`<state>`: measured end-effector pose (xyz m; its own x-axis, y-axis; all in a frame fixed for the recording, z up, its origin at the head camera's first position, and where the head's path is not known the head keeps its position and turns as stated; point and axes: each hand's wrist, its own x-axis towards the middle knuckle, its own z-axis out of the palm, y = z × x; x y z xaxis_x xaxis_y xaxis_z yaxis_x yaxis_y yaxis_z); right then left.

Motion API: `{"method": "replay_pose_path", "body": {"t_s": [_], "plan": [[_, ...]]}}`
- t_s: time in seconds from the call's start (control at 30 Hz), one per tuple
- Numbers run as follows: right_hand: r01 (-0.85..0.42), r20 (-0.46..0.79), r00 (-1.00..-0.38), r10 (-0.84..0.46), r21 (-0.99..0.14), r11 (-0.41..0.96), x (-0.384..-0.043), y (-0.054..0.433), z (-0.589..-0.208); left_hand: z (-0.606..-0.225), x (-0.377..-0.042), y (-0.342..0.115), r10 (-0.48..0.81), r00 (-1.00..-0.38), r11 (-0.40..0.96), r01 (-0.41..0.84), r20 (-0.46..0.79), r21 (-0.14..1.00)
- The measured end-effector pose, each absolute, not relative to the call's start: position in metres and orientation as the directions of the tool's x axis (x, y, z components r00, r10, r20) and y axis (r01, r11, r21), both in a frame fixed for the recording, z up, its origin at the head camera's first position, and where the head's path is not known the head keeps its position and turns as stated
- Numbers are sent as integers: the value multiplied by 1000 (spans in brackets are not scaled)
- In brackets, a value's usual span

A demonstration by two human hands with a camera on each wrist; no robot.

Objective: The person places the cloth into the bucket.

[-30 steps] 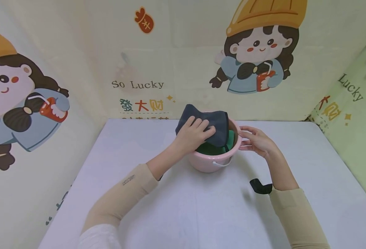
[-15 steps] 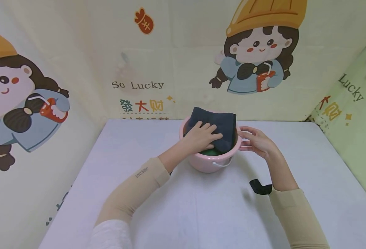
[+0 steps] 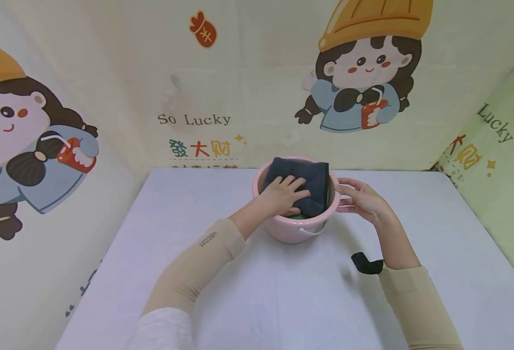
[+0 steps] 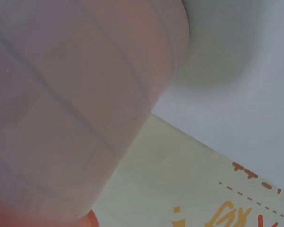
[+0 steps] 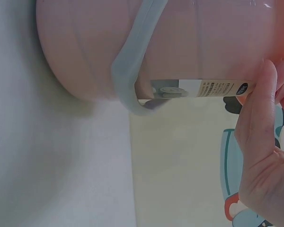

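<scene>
A pink bucket [image 3: 289, 231] stands upright near the table's back edge. Folded dark navy cloth [image 3: 309, 176] lies inside its mouth, over something green [image 3: 300, 216] that shows only as a sliver. My left hand [image 3: 283, 196] rests on the navy cloth with its fingers spread. At the bucket's right side, my right hand [image 3: 364, 199] touches the rim and outer wall with mostly straight fingers; the right wrist view shows this hand [image 5: 262, 137] beside the label [image 5: 213, 88]. The left wrist view holds mostly bucket wall [image 4: 75, 94], with no hand visible.
The bucket's white handle [image 3: 313, 230] hangs down at its front. A white table [image 3: 274, 296] lies under everything. Printed curtains [image 3: 257, 82] stand behind and at both sides. A black strap-like piece [image 3: 366, 264] sticks out from the right sleeve.
My left hand has moved right and down with the navy cloth, which now sits lower inside the bucket. Its fingers have spread over the cloth. The right hand has stayed at the rim.
</scene>
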<state>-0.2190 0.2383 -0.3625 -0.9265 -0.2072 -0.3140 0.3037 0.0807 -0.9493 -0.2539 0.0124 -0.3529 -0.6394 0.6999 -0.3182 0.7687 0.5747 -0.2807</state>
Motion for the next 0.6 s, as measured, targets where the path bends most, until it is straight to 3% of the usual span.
{"method": "replay_pose_path", "body": {"t_s": [0.33,0.6], "plan": [[297,-306,-925,-226,-952,76,-217,240,-361,-353,-257,19,650,-639,599,764,-411,-240],[297,-308,-925,-221,-952,79,-219,239,-364,-350,-258,6,698,-645,659,748,-312,-73]]}}
